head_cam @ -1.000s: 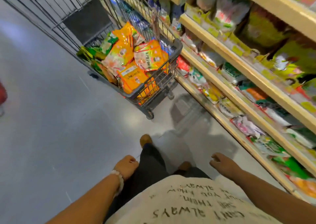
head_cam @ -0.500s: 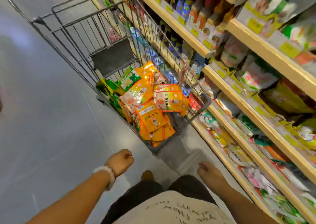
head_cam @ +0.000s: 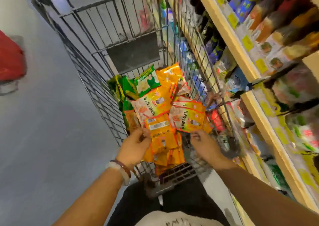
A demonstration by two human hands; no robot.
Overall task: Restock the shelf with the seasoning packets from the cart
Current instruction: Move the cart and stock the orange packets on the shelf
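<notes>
Seasoning packets (head_cam: 165,108) lie heaped in the wire cart (head_cam: 110,35), beside the shelf (head_cam: 259,108). Left hand (head_cam: 134,148) pinches the edge of the nearest orange packet (head_cam: 161,134). Right hand (head_cam: 205,144), fingers loosely curled, hovers just beside the heap, holding nothing.

**Cart and shelves**

I see a wire cart (head_cam: 120,41) on the grey floor (head_cam: 43,139), holding a heap of orange seasoning packets (head_cam: 172,122) with green packets (head_cam: 136,87) at its left. Beside its right, wooden shelves (head_cam: 259,108) carry crowded packaged goods (head_cam: 276,35).
</notes>
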